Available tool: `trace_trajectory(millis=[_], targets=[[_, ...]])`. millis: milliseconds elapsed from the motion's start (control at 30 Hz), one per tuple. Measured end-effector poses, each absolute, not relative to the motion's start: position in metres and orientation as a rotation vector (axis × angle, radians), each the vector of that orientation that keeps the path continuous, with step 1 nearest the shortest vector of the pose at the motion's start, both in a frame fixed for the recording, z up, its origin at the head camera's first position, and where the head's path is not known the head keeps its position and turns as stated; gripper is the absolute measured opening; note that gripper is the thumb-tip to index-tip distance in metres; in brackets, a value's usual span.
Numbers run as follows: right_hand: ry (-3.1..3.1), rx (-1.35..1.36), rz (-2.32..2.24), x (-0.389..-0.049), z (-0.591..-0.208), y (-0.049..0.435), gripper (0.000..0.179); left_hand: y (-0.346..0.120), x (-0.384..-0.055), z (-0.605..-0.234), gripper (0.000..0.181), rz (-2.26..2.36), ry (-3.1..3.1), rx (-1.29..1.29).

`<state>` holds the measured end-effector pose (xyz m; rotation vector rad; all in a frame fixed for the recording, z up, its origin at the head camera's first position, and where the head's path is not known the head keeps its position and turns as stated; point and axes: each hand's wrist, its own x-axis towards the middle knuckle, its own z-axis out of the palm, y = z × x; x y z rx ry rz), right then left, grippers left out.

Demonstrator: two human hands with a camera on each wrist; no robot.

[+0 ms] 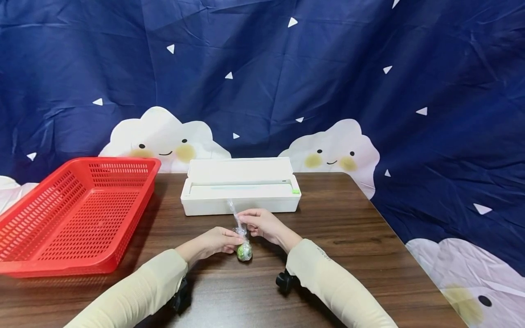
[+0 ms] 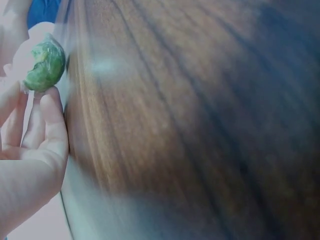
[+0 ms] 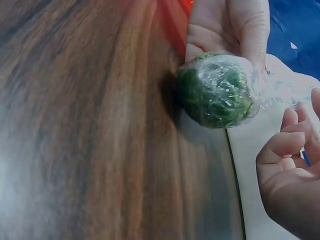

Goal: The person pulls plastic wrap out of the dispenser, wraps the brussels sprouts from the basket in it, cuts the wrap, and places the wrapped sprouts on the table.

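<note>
A small round green leafy vegetable (image 1: 244, 251), wrapped in clear cling film, is low over the table between the hands. Its film gathers into a twisted tail (image 1: 233, 210) that points away from the body. My left hand (image 1: 217, 240) pinches the film at the neck, right beside the green ball; in the right wrist view its thumb and fingers stand behind the wrapped ball (image 3: 217, 90). Farther up the tail, my right hand (image 1: 265, 224) pinches the twisted film between thumb and fingertips. From the left wrist, the vegetable (image 2: 46, 65) shows just past the left fingertips.
Behind the hands stands a long white cling film box (image 1: 241, 206) with its lid raised. A large red perforated basket (image 1: 112, 255) sits on the left of the brown wooden table (image 1: 344, 214). A dark blue curtain (image 1: 254, 54) with clouds hangs behind.
</note>
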<state>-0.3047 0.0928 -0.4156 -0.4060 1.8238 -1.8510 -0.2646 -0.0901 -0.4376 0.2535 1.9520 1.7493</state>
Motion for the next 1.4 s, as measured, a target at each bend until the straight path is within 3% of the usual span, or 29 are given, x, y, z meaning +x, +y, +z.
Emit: trace_trajectory(millis=[433,633,767,933,1400], targets=[[1.753,-0.412,-1.916,-0.306,-0.419,0.092,0.021,-0.092,-0.265,-0.436,0.029,1.727,1.935,0.28],[1.8,-0.413,-1.978,-0.306,-0.425,0.093,0.029,-0.093,-0.265,-0.437,0.032,1.726,1.928,0.279],[1.805,-0.404,-2.009,-0.305,-0.426,0.093,0.021,-0.093,-0.264,-0.437,0.03,1.736,1.913,0.272],[1.835,-0.492,-1.985,-0.304,-0.425,0.097,0.013,-0.093,-0.264,-0.437,0.025,1.753,1.886,0.279],[1.899,-0.699,-1.827,-0.302,-0.432,0.106,0.019,-0.096,-0.267,-0.438,0.02,1.78,1.825,0.296]])
